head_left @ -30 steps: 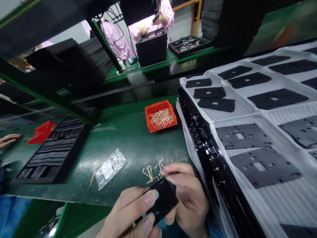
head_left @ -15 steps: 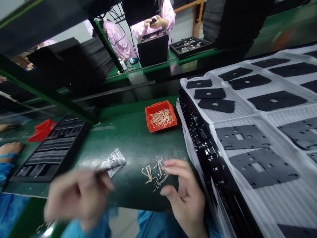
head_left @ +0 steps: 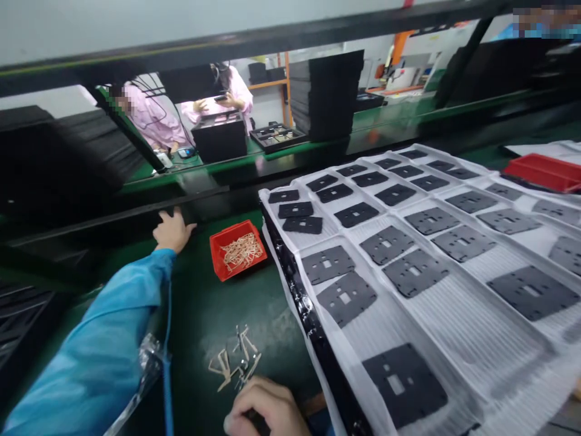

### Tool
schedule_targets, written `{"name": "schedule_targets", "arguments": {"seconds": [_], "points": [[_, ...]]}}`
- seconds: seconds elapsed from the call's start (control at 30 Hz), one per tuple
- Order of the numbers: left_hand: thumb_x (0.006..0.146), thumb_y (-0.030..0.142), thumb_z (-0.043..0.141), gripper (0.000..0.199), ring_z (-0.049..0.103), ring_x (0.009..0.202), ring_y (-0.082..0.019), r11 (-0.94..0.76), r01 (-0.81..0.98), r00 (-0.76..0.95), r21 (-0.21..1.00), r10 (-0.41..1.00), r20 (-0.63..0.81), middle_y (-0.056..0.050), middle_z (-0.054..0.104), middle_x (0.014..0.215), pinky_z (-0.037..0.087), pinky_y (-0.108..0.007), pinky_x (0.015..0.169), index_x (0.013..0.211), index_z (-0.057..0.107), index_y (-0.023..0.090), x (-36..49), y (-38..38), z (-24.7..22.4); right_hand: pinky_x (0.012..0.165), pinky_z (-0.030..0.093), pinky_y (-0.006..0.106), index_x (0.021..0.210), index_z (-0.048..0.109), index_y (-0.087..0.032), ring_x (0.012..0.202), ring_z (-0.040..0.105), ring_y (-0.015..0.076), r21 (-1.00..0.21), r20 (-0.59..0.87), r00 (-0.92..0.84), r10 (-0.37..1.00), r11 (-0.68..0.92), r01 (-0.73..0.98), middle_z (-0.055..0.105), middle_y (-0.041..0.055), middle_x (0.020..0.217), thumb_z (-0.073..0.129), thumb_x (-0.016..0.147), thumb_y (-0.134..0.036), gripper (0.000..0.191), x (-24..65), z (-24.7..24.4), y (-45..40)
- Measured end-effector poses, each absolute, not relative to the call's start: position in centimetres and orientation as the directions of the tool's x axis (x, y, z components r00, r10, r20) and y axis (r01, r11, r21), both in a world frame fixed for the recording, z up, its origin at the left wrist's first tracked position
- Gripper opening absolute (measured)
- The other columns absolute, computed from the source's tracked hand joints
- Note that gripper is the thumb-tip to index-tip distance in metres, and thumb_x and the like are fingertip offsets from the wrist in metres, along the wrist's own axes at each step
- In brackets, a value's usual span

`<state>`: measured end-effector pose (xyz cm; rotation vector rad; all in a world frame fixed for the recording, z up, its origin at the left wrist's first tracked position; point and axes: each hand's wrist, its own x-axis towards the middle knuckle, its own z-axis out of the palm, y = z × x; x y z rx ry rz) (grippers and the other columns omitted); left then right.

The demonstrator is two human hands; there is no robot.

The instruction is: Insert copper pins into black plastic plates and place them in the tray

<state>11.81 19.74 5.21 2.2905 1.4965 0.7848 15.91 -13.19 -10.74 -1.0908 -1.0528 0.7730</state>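
The green bench (head_left: 195, 303) runs beneath both your arms. On your right sits the wide tray with its white ribbed lining (head_left: 458, 327). Across the bench, a co-worker in pink (head_left: 238, 91) holds a small dark object over a black box, left of a tall black stack (head_left: 333, 97). Your blue left sleeve (head_left: 104, 327) stretches forward, partly covering a clear plastic bag (head_left: 149, 357). The red bin (head_left: 216, 251) stands between your left hand and the tray. Flat black plates (head_left: 406, 387) with cut-outs lie spread over the lining, some overlapping.

Your left hand (head_left: 175, 230) is near the dark ledge behind the bench, just left of the bin, its fingers spread. Your right hand (head_left: 267, 406) is curled at the bottom edge of view; you cannot tell whether it pinches anything. Thin copper-coloured strips (head_left: 245, 248) heap inside the bin, and a few loose strips (head_left: 222, 366) lie just beyond your right knuckles.
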Motion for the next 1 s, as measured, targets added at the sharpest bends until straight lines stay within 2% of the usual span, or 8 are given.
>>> {"name": "schedule_targets", "arguments": {"seconds": [0.17,0.23,0.3,0.37,0.5,0.7,0.87,1.0], "points": [[0.106,0.05,0.048,0.057,0.069,0.109,-0.025,-0.604,0.761,0.499,0.235,0.778,0.383,-0.001,0.065,0.114,0.053,-0.045,0.105,0.129,0.068,0.002,12.3,13.5,10.1,0.054,0.041,0.025,0.067,0.065,-0.024,0.058,0.062,0.0141,-0.936,0.286,0.44,0.851,0.347,-0.062,0.063,-0.0019,0.061,0.076,0.088,-0.052,0.037,15.4,-10.8,-13.1],[0.103,0.054,0.053,0.047,0.068,0.085,-0.015,-0.747,0.651,0.667,0.136,0.648,0.369,0.004,0.067,0.098,0.056,-0.032,0.089,0.114,0.074,0.014,11.5,8.8,11.7,0.058,0.046,0.025,0.071,0.067,-0.024,0.062,0.065,0.0147,-0.911,0.324,0.412,0.851,0.398,-0.106,0.068,-0.0004,0.065,0.073,0.092,-0.049,0.033,16.5,-9.9,-13.7],[0.106,0.043,0.054,0.031,0.064,0.067,-0.014,-0.915,0.402,0.871,0.045,0.397,0.29,0.002,0.069,0.086,0.052,-0.024,0.064,0.1,0.073,0.02,10.3,4.2,12.1,0.067,0.052,0.027,0.076,0.07,-0.023,0.068,0.069,0.0162,-0.906,0.378,0.186,0.907,0.404,-0.126,0.072,0.0027,0.072,0.067,0.097,-0.043,0.029,18.4,-9.0,-14.5],[0.108,0.026,0.048,0.025,0.062,0.06,-0.015,-0.946,0.307,0.947,0.102,0.314,0.064,0.0,0.066,0.079,0.046,-0.024,0.054,0.093,0.067,0.023,8.9,0.9,11.0,0.071,0.054,0.032,0.08,0.071,-0.022,0.068,0.07,0.0178,-0.899,0.413,0.044,0.91,0.415,-0.137,0.074,0.0041,0.072,0.063,0.1,-0.038,0.028,20.4,-8.5,-15.2],[0.101,0.005,0.047,0.025,0.067,0.066,-0.016,-0.798,0.513,0.856,0.316,0.449,-0.257,0.0,0.066,0.087,0.047,-0.025,0.06,0.092,0.063,0.023,4.9,-0.3,5.5,0.07,0.053,0.032,0.082,0.069,-0.021,0.069,0.069,0.0179,-0.919,0.375,-0.026,0.927,0.368,-0.14,0.073,0.0048,0.074,0.058,0.103,-0.036,0.029,22.4,-8.6,-15.8],[0.1,0.008,0.055,0.015,0.068,0.093,-0.02,-0.709,0.586,0.8,0.393,0.585,-0.137,-0.005,0.064,0.105,0.057,-0.03,0.081,0.102,0.063,0.021,0.7,0.2,-0.8,0.067,0.051,0.031,0.079,0.067,-0.022,0.068,0.068,0.0182,-0.932,0.354,-0.075,0.932,0.345,-0.11,0.07,0.0042,0.071,0.052,0.107,-0.044,0.039,22.4,-7.8,-15.5],[0.102,0.006,0.05,0.02,0.06,0.087,-0.021,-0.723,0.568,0.777,0.394,0.629,0.032,-0.006,0.062,0.097,0.054,-0.031,0.075,0.089,0.057,0.021,0.5,-1.3,-2.8,0.065,0.048,0.028,0.08,0.064,-0.021,0.069,0.065,0.0163,-0.959,0.279,-0.045,0.959,0.276,-0.07,0.067,0.003,0.074,0.053,0.107,-0.036,0.033,22.0,-7.7,-15.3],[0.103,0.0,0.04,0.025,0.059,0.082,-0.018,-0.768,0.52,0.748,0.374,0.621,0.235,-0.004,0.061,0.091,0.053,-0.029,0.072,0.093,0.05,0.021,0.8,-1.9,-2.9,0.065,0.046,0.025,0.084,0.066,-0.02,0.07,0.062,0.0148,-0.996,0.037,0.029,0.999,0.039,-0.078,0.066,0.003,0.077,0.053,0.107,-0.042,0.034,20.9,-7.7,-14.7]]}}
